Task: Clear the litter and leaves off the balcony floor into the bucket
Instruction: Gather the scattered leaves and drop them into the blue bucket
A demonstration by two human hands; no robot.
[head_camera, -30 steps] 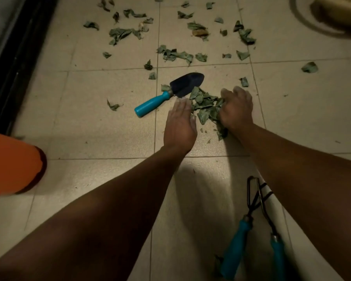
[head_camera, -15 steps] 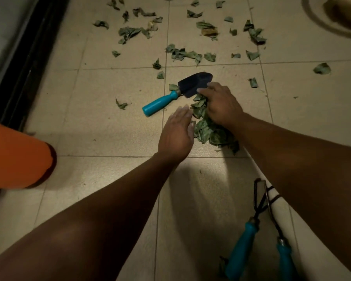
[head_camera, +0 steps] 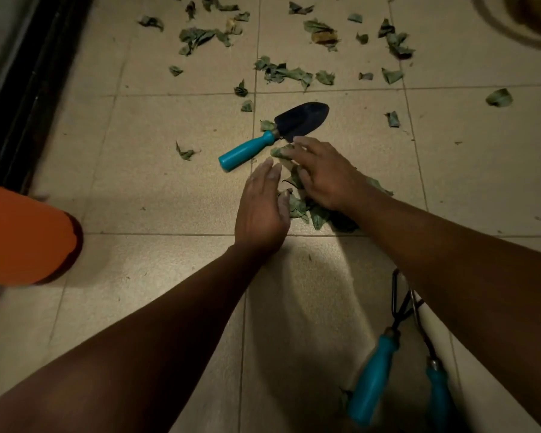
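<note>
Both forearms reach toward 12 o'clock; the left hand (head_camera: 260, 210) stands edge-on, released, while the right hand (head_camera: 322, 175) lies flat-fingered, released, on the leaf pile (head_camera: 306, 207).

Leaf pile (head_camera: 306, 207): dry, crumpled, dull green, heaped on tile floor (head_camera: 169, 189) near tile joint, partly hidden under hands. Scattered leaves (head_camera: 281, 71): loose, spread over farther tiles, well apart from pile. Bucket (head_camera: 22, 235): orange, at left edge, only part visible.
</note>
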